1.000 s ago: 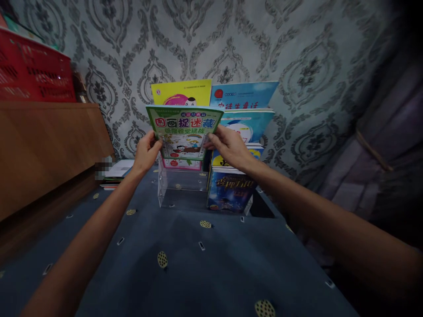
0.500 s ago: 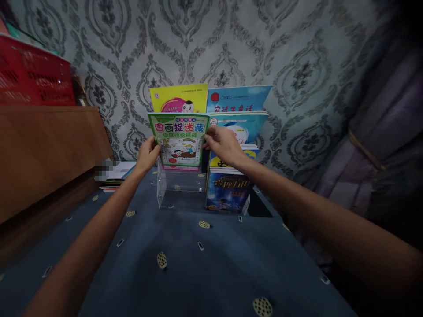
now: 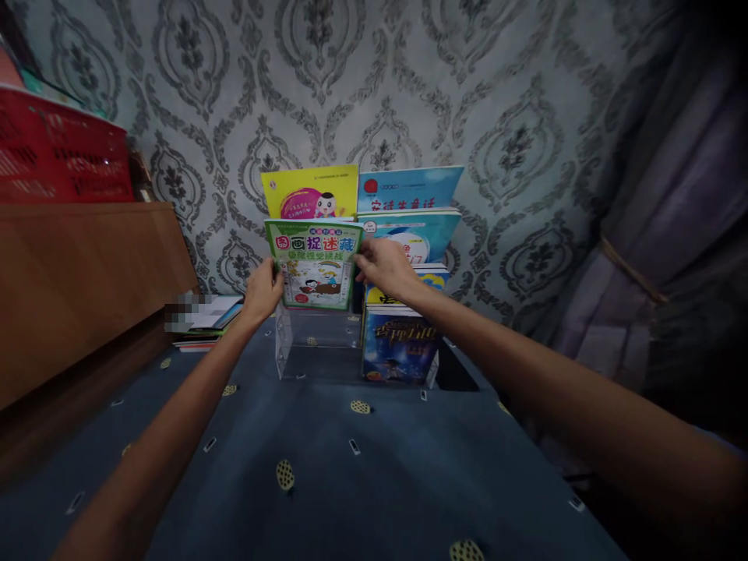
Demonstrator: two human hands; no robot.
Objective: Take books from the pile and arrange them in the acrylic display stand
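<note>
Both my hands hold a green children's book (image 3: 314,261) upright over the left column of a clear tiered display stand (image 3: 298,343). My left hand (image 3: 262,288) grips its lower left edge; my right hand (image 3: 379,265) pinches its upper right edge. Behind it a yellow book (image 3: 309,191) stands in the top tier. The right column holds a blue book (image 3: 409,187), a light blue book (image 3: 421,234) and a dark blue book (image 3: 400,347) in front. The lowest left tier shows bare clear plastic.
The stand sits on a blue patterned cloth (image 3: 327,467) against a grey damask wall. A wooden headboard (image 3: 75,280) rises at the left with a red crate (image 3: 58,152) on top. A stack of books (image 3: 204,319) lies by it. A purple curtain (image 3: 660,257) hangs at the right.
The green book has come down and back toward the stand, now covering the pink book that showed below it. Both hands moved with it. The camera tilted slightly.
</note>
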